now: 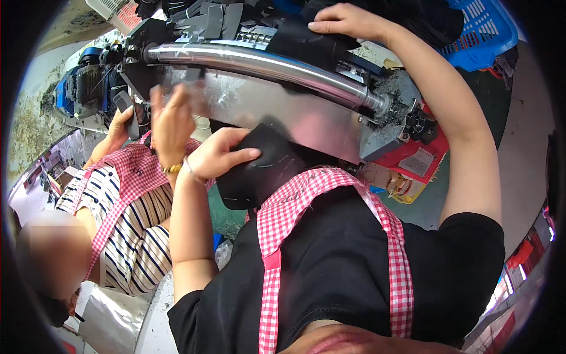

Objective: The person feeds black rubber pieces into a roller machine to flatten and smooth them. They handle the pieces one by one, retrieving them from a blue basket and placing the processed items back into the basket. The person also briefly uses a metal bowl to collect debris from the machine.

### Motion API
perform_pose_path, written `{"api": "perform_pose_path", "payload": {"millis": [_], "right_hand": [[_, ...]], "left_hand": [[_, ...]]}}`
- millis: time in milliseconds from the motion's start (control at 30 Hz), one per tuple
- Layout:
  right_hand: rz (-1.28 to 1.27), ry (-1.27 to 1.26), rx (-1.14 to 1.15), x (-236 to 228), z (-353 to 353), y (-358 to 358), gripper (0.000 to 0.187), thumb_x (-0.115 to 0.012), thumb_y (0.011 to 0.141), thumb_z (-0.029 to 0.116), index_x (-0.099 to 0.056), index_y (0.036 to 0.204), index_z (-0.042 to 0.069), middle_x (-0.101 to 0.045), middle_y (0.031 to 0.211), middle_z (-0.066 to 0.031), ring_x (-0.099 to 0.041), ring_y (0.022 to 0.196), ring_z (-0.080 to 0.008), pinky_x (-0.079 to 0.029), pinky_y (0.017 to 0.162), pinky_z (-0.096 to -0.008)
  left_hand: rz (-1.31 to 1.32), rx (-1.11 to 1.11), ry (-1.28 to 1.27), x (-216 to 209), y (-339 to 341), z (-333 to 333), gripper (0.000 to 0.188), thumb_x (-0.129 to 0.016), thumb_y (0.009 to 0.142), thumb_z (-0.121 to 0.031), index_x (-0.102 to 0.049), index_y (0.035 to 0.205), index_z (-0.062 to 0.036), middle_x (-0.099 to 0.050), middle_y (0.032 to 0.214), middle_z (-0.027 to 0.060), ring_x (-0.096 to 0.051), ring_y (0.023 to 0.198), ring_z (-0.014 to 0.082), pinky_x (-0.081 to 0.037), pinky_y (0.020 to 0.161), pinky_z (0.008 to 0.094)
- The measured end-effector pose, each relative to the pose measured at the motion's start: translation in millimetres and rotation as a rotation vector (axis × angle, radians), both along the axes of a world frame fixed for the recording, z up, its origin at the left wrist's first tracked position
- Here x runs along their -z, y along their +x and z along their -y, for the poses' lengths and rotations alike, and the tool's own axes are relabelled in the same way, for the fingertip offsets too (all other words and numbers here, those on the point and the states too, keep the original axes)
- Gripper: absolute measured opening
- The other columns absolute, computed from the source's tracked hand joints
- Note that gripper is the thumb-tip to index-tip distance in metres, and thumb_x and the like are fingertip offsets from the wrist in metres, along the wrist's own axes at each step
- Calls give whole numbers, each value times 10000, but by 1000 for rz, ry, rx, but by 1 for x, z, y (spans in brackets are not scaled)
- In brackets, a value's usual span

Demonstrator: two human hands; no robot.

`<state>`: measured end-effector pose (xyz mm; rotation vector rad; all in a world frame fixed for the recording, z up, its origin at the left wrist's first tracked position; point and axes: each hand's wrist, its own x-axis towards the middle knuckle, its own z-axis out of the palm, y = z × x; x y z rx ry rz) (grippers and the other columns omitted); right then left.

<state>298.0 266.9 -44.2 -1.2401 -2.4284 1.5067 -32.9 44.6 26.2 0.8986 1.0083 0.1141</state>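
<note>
My left hand [221,154] grips a stack or sheet of flexible black material [259,171], thumb on top, in front of my chest. Its dark sheet lies just on the near side of a metal plate [259,109]. Across a long shiny metal roller [259,65], my right hand [351,22] reaches to the far side. There its thumb and fingers close on another black sheet [306,46]; how much of it lies between them is hidden. The roller belongs to a machine with dark end mounts.
At the left, a co-worker in a checked apron [130,168] holds a dark grey piece [122,101]; their other hand [174,121] is blurred near the roller. Dark cut pieces [218,20] lie behind the roller. A blue basket [483,35] stands far right, a red tray [413,159] below.
</note>
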Motion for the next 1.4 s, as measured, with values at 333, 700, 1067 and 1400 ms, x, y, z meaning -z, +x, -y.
{"api": "perform_pose_path", "payload": {"millis": [333, 700, 1067, 1400], "right_hand": [[151, 435, -315, -17, -9, -6, 250, -586, 904, 89, -733, 1101, 43, -676, 1201, -212, -653, 1043, -373, -518, 920, -438], [-217, 549, 371, -78, 22, 69, 639, -706, 839, 20, -453, 1425, 48, -656, 1213, -230, -697, 974, -337, -532, 887, -418], [494, 1067, 497, 43, 10, 269, 486, -583, 745, -35, -635, 1192, 147, -663, 1247, -104, -593, 1206, -315, -454, 1042, -418], [205, 1169, 829, -14, 75, 281, 476, -584, 828, 16, -630, 1293, 105, -632, 1313, -132, -603, 1217, -301, -454, 1068, -407]], "left_hand": [[-698, -447, 847, 16, 46, -25, 336, -793, 877, -330, -677, 801, -24, -703, 663, 102, -690, 579, 189, -522, 568, 329], [-684, 183, 1087, 131, 73, 102, 673, -806, 785, -342, -563, 1314, -6, -571, 1263, 285, -532, 1182, 463, -461, 986, 493], [-610, 374, 876, 169, 81, 75, 767, -868, 693, -419, -595, 1336, -101, -595, 1320, 193, -535, 1241, 419, -414, 1067, 517], [-677, 430, 902, 154, 94, 81, 792, -852, 708, -447, -569, 1342, -66, -580, 1319, 222, -529, 1239, 423, -419, 1053, 515]]}}
